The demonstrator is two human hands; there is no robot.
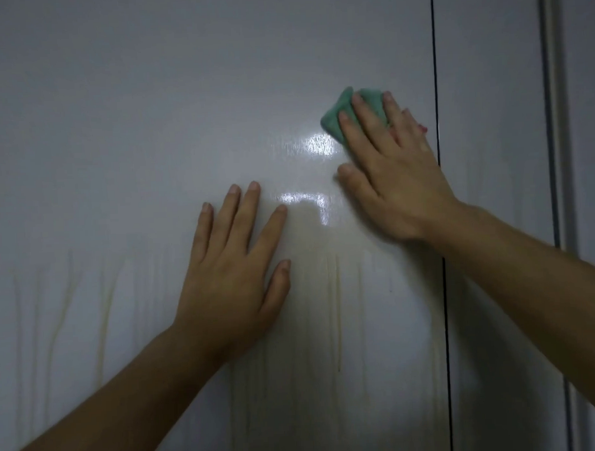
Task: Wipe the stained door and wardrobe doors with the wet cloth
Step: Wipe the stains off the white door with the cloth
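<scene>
The wet cloth (336, 117) sits right of centre on the wardrobe door (117, 130), pressed under the right hand's (396, 184) straight fingers. The left hand (230, 278) lies flat and empty, mid-frame. Yellowish drip streaks (104, 319) mark the lower frame, so most of the wiping seems left.

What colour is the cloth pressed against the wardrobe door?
Green; the cloth shows under the right hand in the head view.

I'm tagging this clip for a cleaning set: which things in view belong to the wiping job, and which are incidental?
Job: green cloth, under the right hand; left hand, flat on the door panel; yellowish drip stains lower down.
Not involved now: neighbouring panel past the dark gap; vertical trim strip at far right.
</scene>
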